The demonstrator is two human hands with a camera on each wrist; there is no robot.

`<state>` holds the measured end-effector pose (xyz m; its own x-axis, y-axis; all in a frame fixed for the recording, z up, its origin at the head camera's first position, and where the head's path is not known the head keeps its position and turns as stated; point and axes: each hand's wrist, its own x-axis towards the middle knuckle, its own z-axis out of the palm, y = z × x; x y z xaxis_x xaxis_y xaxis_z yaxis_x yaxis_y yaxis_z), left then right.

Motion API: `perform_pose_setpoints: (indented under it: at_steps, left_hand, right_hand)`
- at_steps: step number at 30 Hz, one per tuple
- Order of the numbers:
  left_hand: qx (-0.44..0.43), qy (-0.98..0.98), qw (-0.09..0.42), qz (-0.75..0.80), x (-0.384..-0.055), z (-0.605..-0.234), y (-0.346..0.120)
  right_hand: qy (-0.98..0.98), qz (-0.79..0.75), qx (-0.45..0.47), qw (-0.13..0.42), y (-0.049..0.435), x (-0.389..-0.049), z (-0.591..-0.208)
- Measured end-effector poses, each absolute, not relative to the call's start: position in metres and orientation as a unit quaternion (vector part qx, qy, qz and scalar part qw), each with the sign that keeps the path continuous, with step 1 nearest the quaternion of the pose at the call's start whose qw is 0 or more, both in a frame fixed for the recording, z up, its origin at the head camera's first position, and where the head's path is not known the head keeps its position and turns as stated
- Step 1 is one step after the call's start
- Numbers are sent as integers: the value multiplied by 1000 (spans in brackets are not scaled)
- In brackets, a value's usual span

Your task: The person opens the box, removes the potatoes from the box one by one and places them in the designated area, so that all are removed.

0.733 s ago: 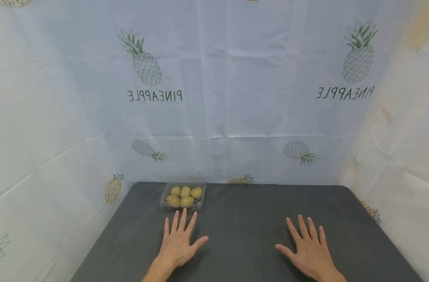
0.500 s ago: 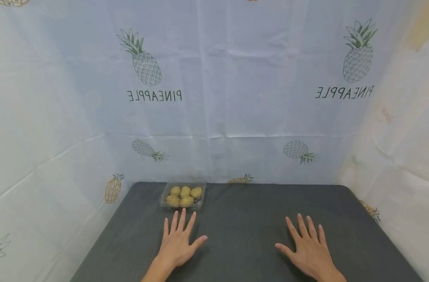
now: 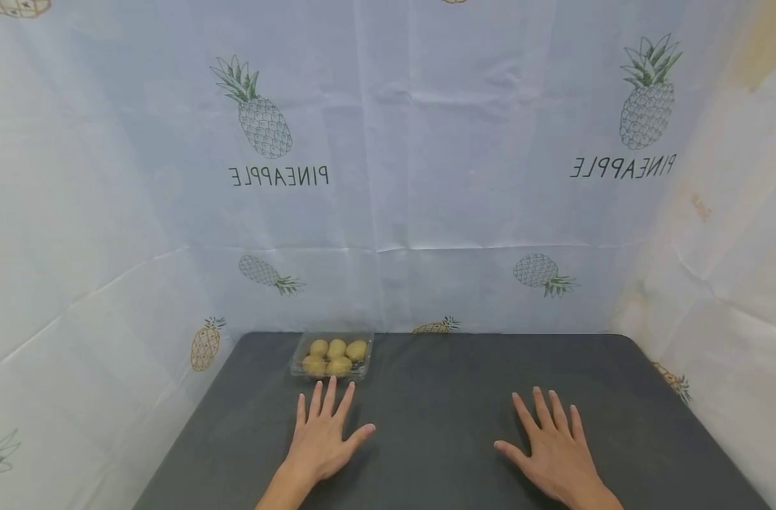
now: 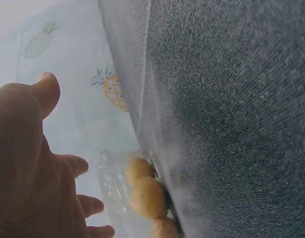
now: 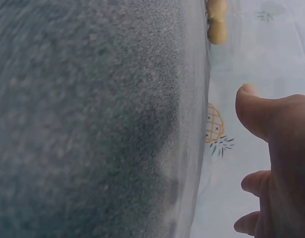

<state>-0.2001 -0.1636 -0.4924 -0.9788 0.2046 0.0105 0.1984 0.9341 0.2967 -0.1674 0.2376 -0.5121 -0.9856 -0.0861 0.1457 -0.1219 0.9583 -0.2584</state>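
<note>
Plainly shows, in the head view, a clear plastic box (image 3: 297, 368) at eleven o'clock on the dark grey table (image 3: 439, 425), close to the far edge. Sits flat, seemingly longest from nine to three o'clock, though foreshortened in depth. Looks see-through, with pale glints along the rim. Contains at least five smooth yellow fruits (image 3: 337, 348), three in the back row and two in front. Spreads an empty left hand (image 3: 320, 443) just at the box's six o'clock side, straight fingers toward twelve, thumb toward two; cannot tell whether touching the box. Spreads an empty right hand (image 3: 558, 457) at about five o'clock, well apart from the box, thumb toward ten. Adds a pale curtain (image 3: 452, 163) printed with pineapples.

In the left wrist view, displays three blurred fruits at six o'clock, in a row slanting from eleven to five. Puts the left hand at eight o'clock, well opened, thumb toward one.

In the right wrist view, catches two fruits near one o'clock, lined up from twelve to six. Puts the right hand at four o'clock, thumb toward ten.
</note>
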Motion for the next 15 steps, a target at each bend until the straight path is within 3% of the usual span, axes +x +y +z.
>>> perform_pose_setpoints:
  at_steps: [15]
  left_hand:
    - [87, 986, 4, 144, -200, -496, -171]
  right_hand:
    - [-985, 134, 71, 77, 230, -173, -511]
